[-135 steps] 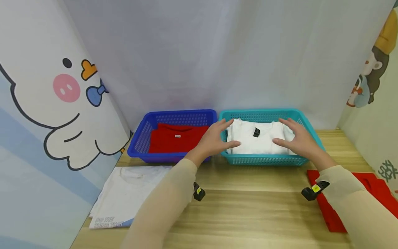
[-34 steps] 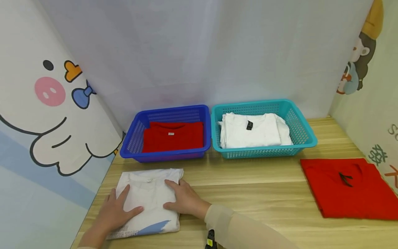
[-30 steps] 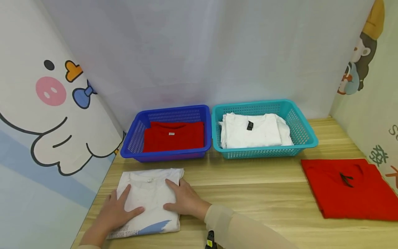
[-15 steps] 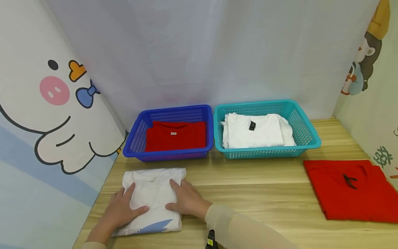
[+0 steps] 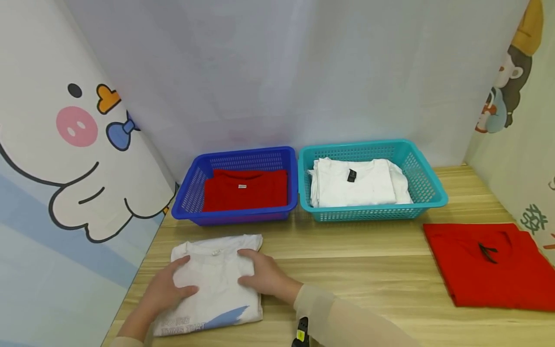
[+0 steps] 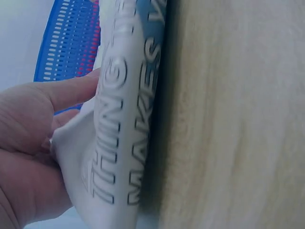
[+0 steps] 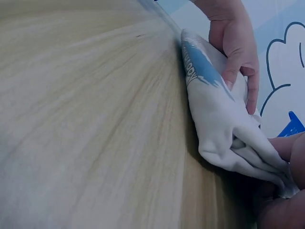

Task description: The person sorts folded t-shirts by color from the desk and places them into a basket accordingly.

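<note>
A folded white T-shirt (image 5: 217, 284) with grey lettering and a blue brush-stroke print lies at the left of the table. My left hand (image 5: 166, 289) grips its left side, thumb on top and the other fingers at the edge. On the opposite side my right hand (image 5: 266, 274) pinches the edge; the right wrist view shows the T-shirt's cloth (image 7: 224, 129) bunching between thumb and fingers. Printed words on the T-shirt (image 6: 114, 124) fill the left wrist view beside the left hand (image 6: 33, 148). The fingers under the cloth are partly hidden.
Behind the shirt stands a blue basket (image 5: 234, 212) holding a folded red shirt (image 5: 244, 195). Beside it is a teal basket (image 5: 368, 212) with folded white shirts (image 5: 355, 185). Another folded red shirt (image 5: 490, 270) lies at the table's right. A printed cloth wall (image 5: 108, 193) borders the left side.
Earlier, both hands were over the white shirts in the teal basket; they have since come to the T-shirt at left. In the last half second it has shifted slightly right and nearer me.
</note>
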A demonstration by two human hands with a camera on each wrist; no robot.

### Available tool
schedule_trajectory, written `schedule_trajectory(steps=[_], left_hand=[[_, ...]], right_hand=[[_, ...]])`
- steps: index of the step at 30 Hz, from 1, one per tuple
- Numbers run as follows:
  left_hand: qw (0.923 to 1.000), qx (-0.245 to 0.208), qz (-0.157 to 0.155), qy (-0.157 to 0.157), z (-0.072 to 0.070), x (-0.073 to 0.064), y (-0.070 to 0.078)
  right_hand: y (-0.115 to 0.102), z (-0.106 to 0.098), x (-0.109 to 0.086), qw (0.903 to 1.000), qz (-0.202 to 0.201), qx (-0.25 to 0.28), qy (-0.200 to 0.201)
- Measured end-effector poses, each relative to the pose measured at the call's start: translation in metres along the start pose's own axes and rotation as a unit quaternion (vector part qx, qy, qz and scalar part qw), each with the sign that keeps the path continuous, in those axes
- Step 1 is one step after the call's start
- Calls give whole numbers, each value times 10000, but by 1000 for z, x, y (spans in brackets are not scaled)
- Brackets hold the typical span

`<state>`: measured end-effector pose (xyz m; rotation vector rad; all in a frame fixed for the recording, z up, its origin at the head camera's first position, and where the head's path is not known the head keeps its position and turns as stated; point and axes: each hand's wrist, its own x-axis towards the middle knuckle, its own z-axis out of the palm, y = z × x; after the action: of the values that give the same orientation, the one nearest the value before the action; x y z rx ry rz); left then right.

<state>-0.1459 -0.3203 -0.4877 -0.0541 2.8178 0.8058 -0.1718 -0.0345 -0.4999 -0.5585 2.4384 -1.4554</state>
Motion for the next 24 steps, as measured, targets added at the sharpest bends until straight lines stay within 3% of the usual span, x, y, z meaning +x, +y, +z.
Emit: schedule_trajectory(steps=[6,10,13,19,24], left_hand=[[9942,-1017,81,-344,-4,-3,-4],[9781,-1994,161,-571,-4,-8,-7],[9687,-2402,88,-620,-2,-10,-10],[9542,-2865,-30,-859,4,-10,-14],[9523,-2935,-129,-826,5,-10,-10]], right_hand=[[3,-2,0,9941,382,1012,-17],[7,-4,-2,9857,553,1588,67],[10,-6,-3,9769,581,2056,-9],[12,-14,-4,9660,639,2476,-375],[15,-19,-7,9690,700,2336,-391]])
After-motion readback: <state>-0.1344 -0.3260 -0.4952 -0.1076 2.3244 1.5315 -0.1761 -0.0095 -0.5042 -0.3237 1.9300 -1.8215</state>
